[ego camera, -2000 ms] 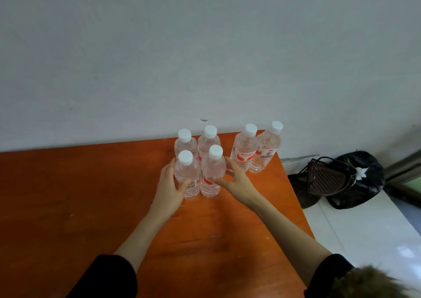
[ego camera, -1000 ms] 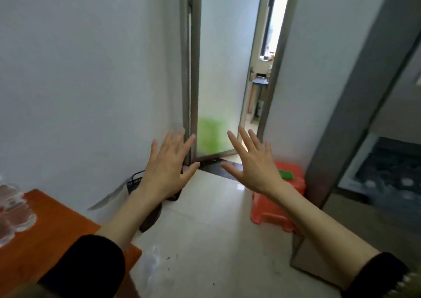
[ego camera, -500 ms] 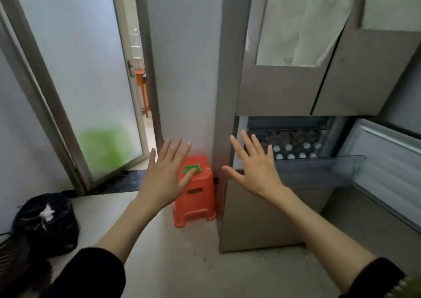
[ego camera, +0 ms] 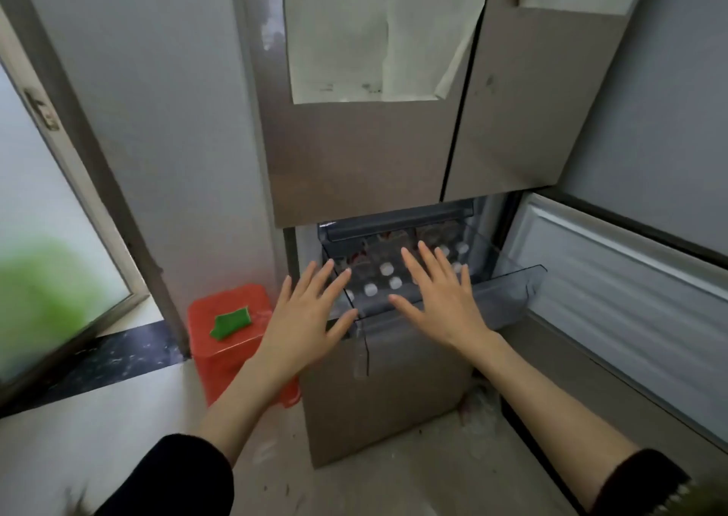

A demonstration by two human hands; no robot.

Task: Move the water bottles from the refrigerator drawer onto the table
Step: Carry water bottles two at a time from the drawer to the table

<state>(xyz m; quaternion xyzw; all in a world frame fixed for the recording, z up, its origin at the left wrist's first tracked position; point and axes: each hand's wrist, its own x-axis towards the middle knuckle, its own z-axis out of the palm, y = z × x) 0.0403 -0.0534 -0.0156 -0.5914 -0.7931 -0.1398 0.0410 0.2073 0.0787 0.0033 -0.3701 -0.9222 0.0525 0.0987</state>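
Observation:
The clear refrigerator drawer [ego camera: 508, 294] is pulled out below the brown upper doors. Several water bottles [ego camera: 386, 268] with white caps stand upright inside it. My left hand [ego camera: 305, 318] hovers with fingers spread at the drawer's front left corner, holding nothing. My right hand [ego camera: 441, 298] is also spread flat, in front of the drawer's front edge and covering some of the bottles. The table is out of view.
An orange plastic stool [ego camera: 232, 338] with a green scrap on it stands left of the refrigerator. The open lower refrigerator door [ego camera: 630, 318] extends on the right. A frosted glass door [ego camera: 47, 239] fills the left side. Pale floor lies below.
I let go of the bottles on the table and turned to the refrigerator. In the last half second the drawer has come closer, and both empty hands now reach over it.

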